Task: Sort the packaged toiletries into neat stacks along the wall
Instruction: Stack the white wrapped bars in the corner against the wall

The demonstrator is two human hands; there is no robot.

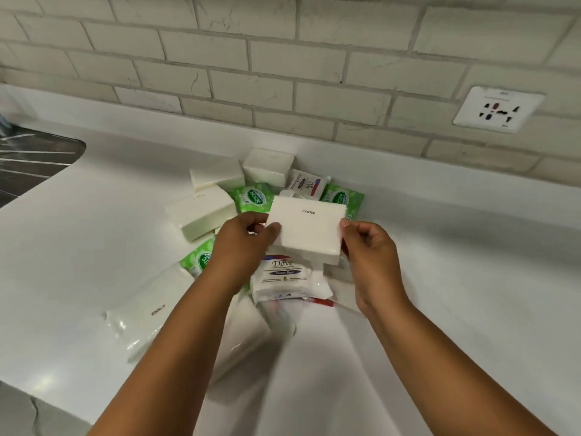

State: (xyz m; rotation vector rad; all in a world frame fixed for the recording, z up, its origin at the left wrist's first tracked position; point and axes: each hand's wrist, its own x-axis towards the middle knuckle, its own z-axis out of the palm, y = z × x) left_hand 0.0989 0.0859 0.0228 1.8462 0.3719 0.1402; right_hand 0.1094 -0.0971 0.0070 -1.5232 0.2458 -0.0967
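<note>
Above the jumbled pile on the white counter [94,221], both hands grip a white wrapped pack [306,229]: left hand [243,243] pinching its left edge, right hand [367,247] its right.

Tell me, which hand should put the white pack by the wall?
Probably the right hand. Both hands hold the white pack, but bare counter along the wall lies on the right side, while the left hand faces the pile.
</note>
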